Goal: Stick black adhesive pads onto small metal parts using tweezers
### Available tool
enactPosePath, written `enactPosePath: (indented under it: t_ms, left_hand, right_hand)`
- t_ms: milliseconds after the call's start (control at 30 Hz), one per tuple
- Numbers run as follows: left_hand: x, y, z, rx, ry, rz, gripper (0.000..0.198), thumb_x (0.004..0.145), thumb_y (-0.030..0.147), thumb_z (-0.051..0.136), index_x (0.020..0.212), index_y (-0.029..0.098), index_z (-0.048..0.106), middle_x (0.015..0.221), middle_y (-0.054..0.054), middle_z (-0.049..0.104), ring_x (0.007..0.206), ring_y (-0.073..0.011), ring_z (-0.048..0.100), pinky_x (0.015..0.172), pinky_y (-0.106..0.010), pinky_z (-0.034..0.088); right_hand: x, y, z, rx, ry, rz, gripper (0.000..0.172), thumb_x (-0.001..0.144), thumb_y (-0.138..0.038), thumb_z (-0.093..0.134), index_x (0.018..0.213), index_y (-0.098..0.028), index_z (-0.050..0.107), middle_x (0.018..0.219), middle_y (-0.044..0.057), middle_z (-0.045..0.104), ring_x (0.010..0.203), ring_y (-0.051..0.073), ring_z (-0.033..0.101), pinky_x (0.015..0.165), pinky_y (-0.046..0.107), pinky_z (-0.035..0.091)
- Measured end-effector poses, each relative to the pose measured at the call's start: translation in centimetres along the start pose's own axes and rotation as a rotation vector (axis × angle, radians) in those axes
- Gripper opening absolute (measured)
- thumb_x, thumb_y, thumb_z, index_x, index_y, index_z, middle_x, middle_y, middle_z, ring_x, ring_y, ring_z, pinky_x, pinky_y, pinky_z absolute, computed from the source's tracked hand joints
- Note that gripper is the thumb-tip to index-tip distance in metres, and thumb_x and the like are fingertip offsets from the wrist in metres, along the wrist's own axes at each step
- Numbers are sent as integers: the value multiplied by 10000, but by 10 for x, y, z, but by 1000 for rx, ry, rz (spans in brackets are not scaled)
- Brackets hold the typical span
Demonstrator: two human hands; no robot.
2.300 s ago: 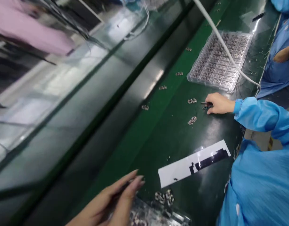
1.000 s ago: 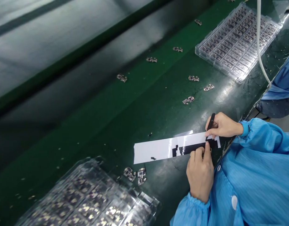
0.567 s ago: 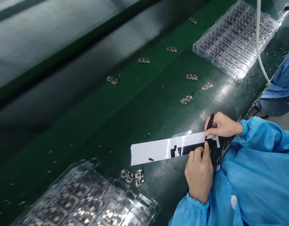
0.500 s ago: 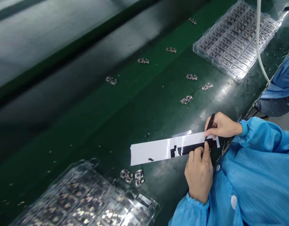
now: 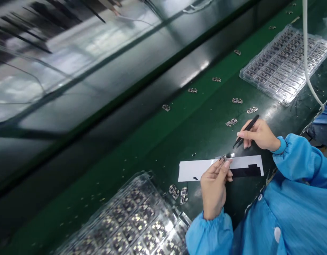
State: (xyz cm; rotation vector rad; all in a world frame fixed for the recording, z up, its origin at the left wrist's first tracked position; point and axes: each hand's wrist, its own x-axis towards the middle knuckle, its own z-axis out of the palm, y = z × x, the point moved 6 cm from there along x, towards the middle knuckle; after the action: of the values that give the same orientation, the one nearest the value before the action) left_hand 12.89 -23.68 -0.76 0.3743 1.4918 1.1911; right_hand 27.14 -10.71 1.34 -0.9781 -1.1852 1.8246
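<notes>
My left hand (image 5: 214, 184) pinches a small circuit board (image 5: 225, 158) between thumb and fingertips, held above a white strip (image 5: 191, 170). Black adhesive pieces (image 5: 244, 172) cover the strip's right part, and a tiny black bit (image 5: 195, 178) lies near its left end. My right hand (image 5: 256, 134) grips black tweezers (image 5: 247, 130) like a pen. Their tips point down and left, a short way above and right of the board, apart from it. Fingers hide part of the board, and I cannot tell whether the tweezer tips hold anything.
A clear tray of circuit boards (image 5: 137, 219) stands at the lower left, another clear tray (image 5: 286, 63) at the upper right. Several loose boards (image 5: 231, 122) lie on the green mat. A white cable (image 5: 305, 53) hangs at right. Another person's blue clothing (image 5: 323, 124) shows at the right edge.
My left hand has risen from the strip and now holds a circuit board up. The tweezers in my right hand have lifted off the black adhesive. The view has shifted left and up.
</notes>
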Motion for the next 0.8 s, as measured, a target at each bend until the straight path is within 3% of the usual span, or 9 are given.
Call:
enactPosePath:
  t_ms: [100,233,433,567,700,800]
  left_hand:
    - [11,-4,3,-96,-29,-80,354,568,285,816,845,106,685,885,-80,702,536,-65,536,458,-181,452]
    - [17,-9,1,-143,-43,-101,360,579,261,810,865,97,663,827,-61,691,542,-68,551,487,-188,490]
    - [14,-5,-3,-243,-52,-32,500,609,251,791,1054,182,575,682,36,615,538,-82,552,459,-181,455]
    - [14,-1,-13,-79,70,71,448,607,264,795,1000,142,618,692,24,632,494,-52,526,491,-177,451]
    - [8,8,-22,132,164,190,360,736,404,684,945,110,683,817,-79,700,612,-110,610,607,-235,501]
    - [6,9,-20,75,162,179,370,752,458,651,846,104,706,789,-82,693,561,-91,566,498,-201,450]
  right_hand:
    - [11,6,13,25,-13,18,320,608,-367,783,615,-106,599,406,0,594,325,97,545,312,153,415]
    - [14,21,22,48,-24,73,342,574,-370,802,596,-100,593,417,-3,593,322,90,539,302,149,410]
    - [15,24,14,131,41,55,359,585,-406,791,630,-111,592,462,7,621,330,98,552,305,159,433]
    - [15,24,12,160,52,42,359,559,-389,811,626,-114,590,496,16,637,345,111,571,300,164,437]
    - [14,25,13,171,49,36,356,570,-394,804,620,-113,592,486,13,631,339,107,565,298,161,437]
    - [15,24,13,167,37,34,357,563,-393,806,618,-112,593,455,6,616,327,103,554,297,159,436]
